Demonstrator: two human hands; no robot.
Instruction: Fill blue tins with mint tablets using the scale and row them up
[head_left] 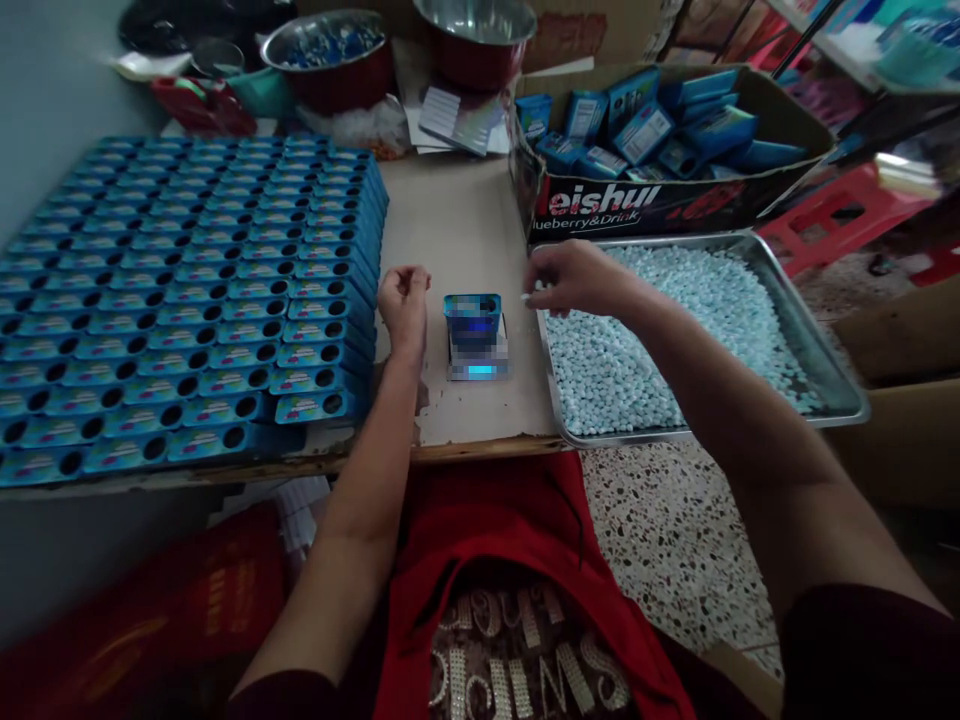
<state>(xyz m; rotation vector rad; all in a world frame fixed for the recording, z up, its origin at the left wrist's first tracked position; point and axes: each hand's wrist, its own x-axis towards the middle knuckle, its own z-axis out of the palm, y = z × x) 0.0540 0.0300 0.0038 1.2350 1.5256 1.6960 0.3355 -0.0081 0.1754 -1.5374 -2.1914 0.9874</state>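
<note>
My left hand [405,300] is closed, fingers curled in, just left of a small blue box [472,306] on a digital scale [487,352]. Whatever lies inside its fingers is hidden. The scale's display glows blue, though its reading is blurred. Over the near-left rim of a metal tray [556,405], my right hand [574,280] is closed with the fingers bent down. A few small pale tablets [537,290] show at its fingertips. Many more pale blue-white tablets [622,385] are spread across the tray.
Tightly packed rows of blue boxes [225,290], each with a dark round hole, fill the table's left side. Behind the tray stands a cardboard carton [675,205] of blue packets. Two metal bowls, one a red bowl [472,60], stand at the back. A red stool [840,215] is at right.
</note>
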